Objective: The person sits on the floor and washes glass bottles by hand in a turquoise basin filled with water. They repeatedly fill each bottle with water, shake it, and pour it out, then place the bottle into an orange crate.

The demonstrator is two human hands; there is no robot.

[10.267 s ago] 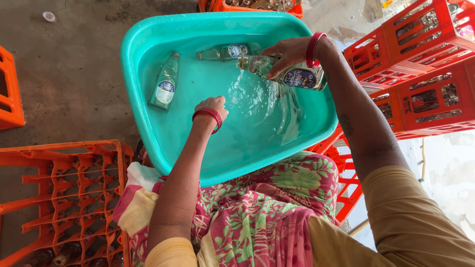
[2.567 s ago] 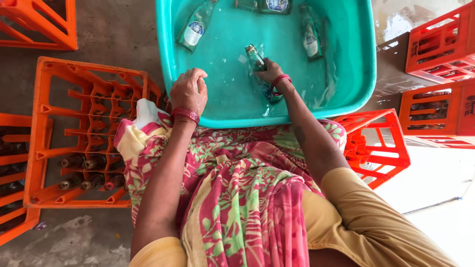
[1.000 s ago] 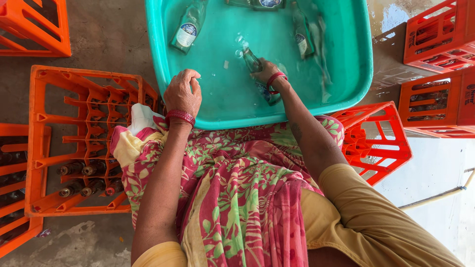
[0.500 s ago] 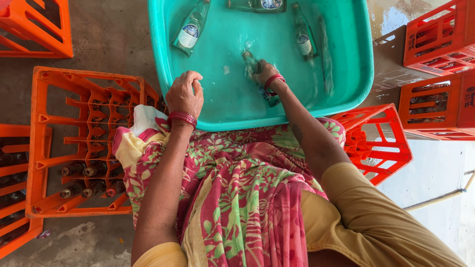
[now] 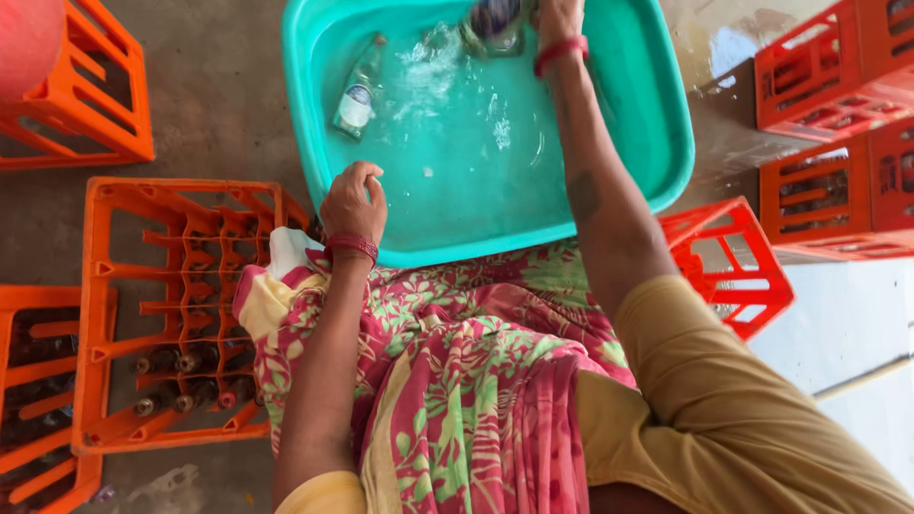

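A teal plastic tub (image 5: 666,143) filled with water sits on the ground in front of my lap. My left hand (image 5: 354,202) grips the tub's near rim, fingers curled over it. At the far end of the tub, near the frame's top edge, my right hand (image 5: 560,17) reaches a glass bottle (image 5: 493,21) that is blurred and partly cut off; the hand seems closed on it. Another clear glass bottle (image 5: 357,90) with a blue and white label floats at the tub's far left. Water is splashing between the two bottles.
An orange crate (image 5: 181,314) at my left holds several capped dark bottles in its near rows. More orange crates (image 5: 81,95) stand at the left, red crates (image 5: 828,114) at the right, and one red crate (image 5: 733,271) sits by my right knee. A white cloth (image 5: 286,252) lies on my lap.
My right hand has moved from the tub's middle to its far end, stirring the water. Two bottles that lay at the far right are out of view. The left hand stays on the rim.
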